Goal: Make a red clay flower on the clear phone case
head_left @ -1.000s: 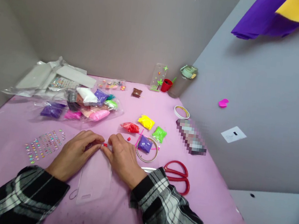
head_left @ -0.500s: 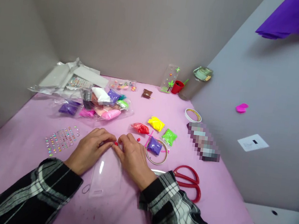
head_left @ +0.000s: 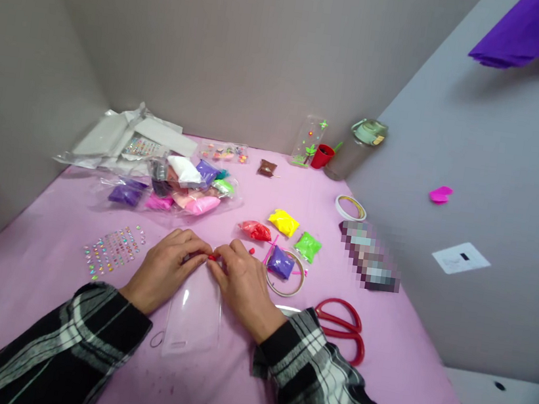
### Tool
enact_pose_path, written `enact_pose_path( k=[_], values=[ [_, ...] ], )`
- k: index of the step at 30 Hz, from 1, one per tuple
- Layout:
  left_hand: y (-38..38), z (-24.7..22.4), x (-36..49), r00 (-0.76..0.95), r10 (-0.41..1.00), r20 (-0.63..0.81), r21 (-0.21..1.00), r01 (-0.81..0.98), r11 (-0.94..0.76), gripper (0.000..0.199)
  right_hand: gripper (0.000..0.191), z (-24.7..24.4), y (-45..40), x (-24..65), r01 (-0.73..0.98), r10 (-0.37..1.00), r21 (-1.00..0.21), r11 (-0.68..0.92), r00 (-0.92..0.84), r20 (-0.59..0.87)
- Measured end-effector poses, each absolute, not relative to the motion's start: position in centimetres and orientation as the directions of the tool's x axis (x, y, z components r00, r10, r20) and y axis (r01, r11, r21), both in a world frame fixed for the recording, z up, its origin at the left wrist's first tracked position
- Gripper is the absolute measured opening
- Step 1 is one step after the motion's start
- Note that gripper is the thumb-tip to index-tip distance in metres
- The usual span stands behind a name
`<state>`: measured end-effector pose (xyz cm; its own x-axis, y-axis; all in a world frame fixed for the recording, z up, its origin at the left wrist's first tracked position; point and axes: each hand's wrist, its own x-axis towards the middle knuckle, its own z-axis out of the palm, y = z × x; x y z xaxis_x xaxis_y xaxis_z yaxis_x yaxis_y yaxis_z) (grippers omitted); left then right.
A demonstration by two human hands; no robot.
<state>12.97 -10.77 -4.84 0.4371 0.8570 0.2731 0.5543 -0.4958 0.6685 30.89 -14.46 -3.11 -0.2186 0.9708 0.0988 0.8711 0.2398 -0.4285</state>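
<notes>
Both my hands rest on the pink table at the top end of a clear phone case [head_left: 193, 318]. My left hand [head_left: 164, 268] and my right hand [head_left: 246, 286] meet fingertip to fingertip and pinch a small piece of red clay [head_left: 212, 257] between them, right at the case's upper edge. Just right of my right hand lies a purple clay bag [head_left: 281, 262] inside a tape ring [head_left: 283, 282]. A red clay bag [head_left: 256, 230], a yellow one [head_left: 283, 222] and a green one [head_left: 308, 246] lie beyond.
Red scissors [head_left: 340, 327] lie at the right. A gem sticker sheet [head_left: 111, 251] sits at the left. A bag with several clay packs [head_left: 182, 184] and plastic wrappers [head_left: 123, 140] lie further back. A decorated phone case [head_left: 308, 142], red cup [head_left: 322, 156] and bottle [head_left: 356, 148] stand in the corner.
The view has shifted a little, so everything sits further right in the picture. My hands stay together on the red clay at the case's top edge.
</notes>
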Motion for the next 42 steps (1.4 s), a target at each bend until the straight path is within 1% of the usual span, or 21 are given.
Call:
enact_pose_path(
  k=[12, 24, 29, 33, 42],
  values=[
    [-10.7, -5.1, 13.0, 0.437, 0.857, 0.272, 0.666, 0.558, -0.496, 0.014, 0.015, -2.8, -14.6, 31.5, 0.846, 0.966, -0.469, 0.253, -0.245, 0.079],
    [-10.9, -4.6, 12.9, 0.441, 0.862, 0.25, 0.672, 0.562, -0.482, 0.013, 0.014, -3.0, -14.6, 31.6, 0.843, 0.965, -0.47, 0.26, -0.249, 0.088],
    [-11.0, -4.5, 12.9, 0.439, 0.865, 0.243, 0.672, 0.567, -0.476, 0.013, 0.014, -3.3, -14.7, 31.8, 0.812, 0.963, -0.518, 0.268, -0.25, 0.106],
    [-11.0, -4.5, 12.9, 0.439, 0.864, 0.246, 0.672, 0.565, -0.479, 0.011, 0.01, -3.2, -14.7, 32.0, 0.798, 0.964, -0.545, 0.258, -0.246, 0.096],
    [-11.0, -4.5, 12.9, 0.439, 0.862, 0.253, 0.67, 0.563, -0.484, 0.011, 0.006, -3.0, -14.7, 31.7, 0.799, 0.967, -0.548, 0.247, -0.238, 0.089]
  ],
)
